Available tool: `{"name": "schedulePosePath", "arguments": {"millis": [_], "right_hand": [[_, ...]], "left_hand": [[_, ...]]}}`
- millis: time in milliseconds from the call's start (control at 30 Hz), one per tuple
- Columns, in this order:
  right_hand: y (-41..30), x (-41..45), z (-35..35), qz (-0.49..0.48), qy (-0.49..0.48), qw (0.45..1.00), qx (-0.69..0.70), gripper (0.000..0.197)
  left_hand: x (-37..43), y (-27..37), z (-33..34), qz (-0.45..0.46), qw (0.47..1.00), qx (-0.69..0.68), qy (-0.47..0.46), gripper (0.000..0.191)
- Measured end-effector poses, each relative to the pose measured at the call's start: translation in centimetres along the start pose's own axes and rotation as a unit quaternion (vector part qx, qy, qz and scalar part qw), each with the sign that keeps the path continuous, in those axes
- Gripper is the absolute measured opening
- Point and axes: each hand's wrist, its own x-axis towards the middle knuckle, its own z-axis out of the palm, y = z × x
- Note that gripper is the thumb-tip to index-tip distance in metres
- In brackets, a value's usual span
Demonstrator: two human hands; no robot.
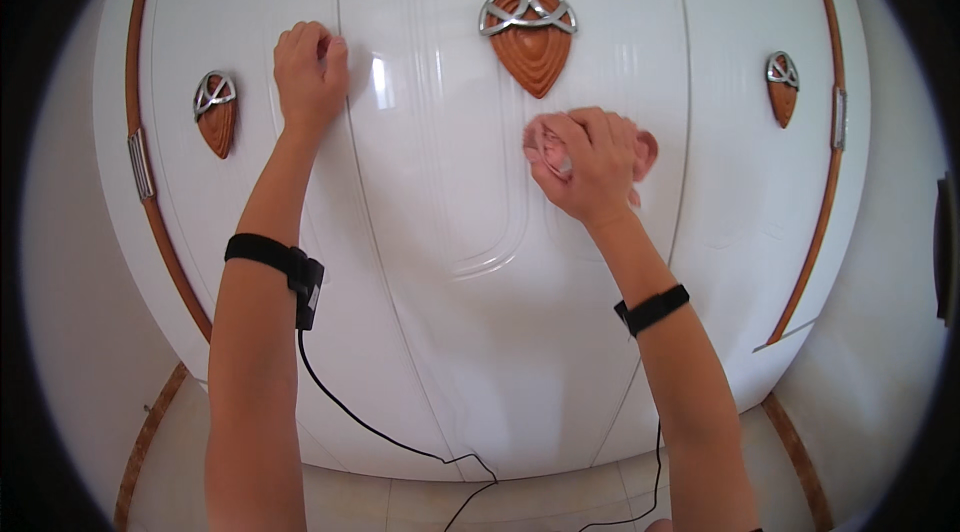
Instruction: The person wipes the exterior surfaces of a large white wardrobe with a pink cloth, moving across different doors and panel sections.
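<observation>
A crumpled pink cloth (551,146) is bunched under my right hand (596,157), which grips it and presses it to the glossy white wardrobe door (450,217). Its folds stick out on both sides of the fingers. Just above sits a wood-toned, shield-shaped ornament (534,52) with a silver metal top. My left hand (311,71) is curled against the white panel, beside the seam at the left of the middle door. Nothing held shows in it, though its inner side is partly hidden.
Smaller matching ornaments are on the left panel (216,116) and right panel (782,89). Brown trim strips with metal pieces (140,164) run down both sides. Black bands (274,253) circle both forearms, and thin black cables (360,423) hang towards the pale tiled floor (525,502).
</observation>
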Motion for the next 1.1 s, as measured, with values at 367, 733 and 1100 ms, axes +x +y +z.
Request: {"name": "schedulePosePath", "arguments": {"millis": [367,733,1100], "right_hand": [[0.7,2.0,-0.4,-0.094,-0.083,0.989,0.081,0.025],[0.5,-2.1,-2.0,0.019,-0.027,0.999,-0.008,0.031],[5.5,5.8,-0.2,0.035,0.068,0.997,-0.013,0.023]], "left_hand": [[-0.3,-1.2,-0.9,-0.002,0.999,0.033,-0.004,0.014],[-0.2,-0.4,-0.4,-0.007,0.999,0.031,-0.002,0.012],[-0.1,0.0,-0.3,-0.002,1.000,0.026,-0.007,0.012]]}}
